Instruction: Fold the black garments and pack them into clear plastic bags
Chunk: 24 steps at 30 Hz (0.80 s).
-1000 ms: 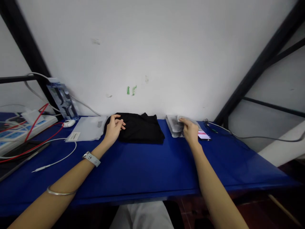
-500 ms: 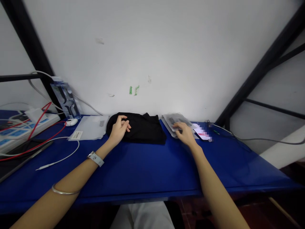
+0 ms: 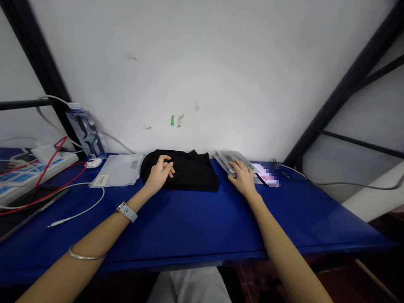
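Note:
A folded black garment [image 3: 186, 169] lies on the blue table [image 3: 195, 223] by the white wall. My left hand [image 3: 159, 174] rests on the garment's left part, fingers loosely curled and apart, holding nothing. My right hand [image 3: 242, 176] lies flat, fingers stretched, on a stack of clear plastic packets [image 3: 230, 159] just right of the garment. A phone with a lit screen [image 3: 265, 174] lies beside that hand.
A flat clear bag with a label [image 3: 116, 169] lies left of the garment. Further left are a white cable [image 3: 78, 210], red wires [image 3: 47, 189], a power strip [image 3: 34, 168] and a packaged item [image 3: 85, 134] leaning on the wall. Black frame bars rise at both sides.
My right hand lowered the plastic packets it was lifting and now presses flat on them. My left hand has shifted slightly on the black garment.

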Tool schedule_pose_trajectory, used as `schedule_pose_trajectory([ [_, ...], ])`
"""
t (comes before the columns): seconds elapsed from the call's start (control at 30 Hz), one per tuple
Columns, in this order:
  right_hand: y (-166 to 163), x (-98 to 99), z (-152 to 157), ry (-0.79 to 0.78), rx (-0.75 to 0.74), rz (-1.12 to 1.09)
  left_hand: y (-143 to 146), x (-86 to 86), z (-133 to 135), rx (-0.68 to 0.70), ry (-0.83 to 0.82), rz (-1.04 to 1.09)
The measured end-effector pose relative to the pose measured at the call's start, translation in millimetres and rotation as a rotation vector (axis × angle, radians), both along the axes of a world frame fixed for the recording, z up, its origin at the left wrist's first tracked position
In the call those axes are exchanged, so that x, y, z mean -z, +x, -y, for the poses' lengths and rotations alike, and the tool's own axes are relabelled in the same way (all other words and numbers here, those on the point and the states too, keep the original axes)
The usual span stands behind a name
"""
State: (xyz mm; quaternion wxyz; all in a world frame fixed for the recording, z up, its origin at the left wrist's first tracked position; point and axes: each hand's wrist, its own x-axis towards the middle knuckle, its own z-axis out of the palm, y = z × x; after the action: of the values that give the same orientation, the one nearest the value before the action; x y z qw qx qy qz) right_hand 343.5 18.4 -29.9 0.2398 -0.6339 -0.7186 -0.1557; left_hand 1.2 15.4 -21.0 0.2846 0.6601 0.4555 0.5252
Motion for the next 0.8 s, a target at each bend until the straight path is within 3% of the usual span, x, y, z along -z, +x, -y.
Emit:
schedule_pose_trajectory([
  [0.3,-13.9,17.6,-2.3,0.121,0.052,0.019,0.1,-3.4,0.2,-0.037,0.008,-0.035],
  [0.5,-24.8,20.2,0.6,0.124,0.175,0.022,0.1,-2.9,0.7,-0.019,-0.002,-0.060],
  [0.63,-20.5,20.1,-3.4,0.167,0.155,0.010,1.4,-1.1,1.0,0.006,0.001,-0.076],
  [0.8,-9.1,17.2,-4.1,0.080,0.091,0.061,-1.6,0.1,-2.4,-0.039,0.052,-0.152],
])
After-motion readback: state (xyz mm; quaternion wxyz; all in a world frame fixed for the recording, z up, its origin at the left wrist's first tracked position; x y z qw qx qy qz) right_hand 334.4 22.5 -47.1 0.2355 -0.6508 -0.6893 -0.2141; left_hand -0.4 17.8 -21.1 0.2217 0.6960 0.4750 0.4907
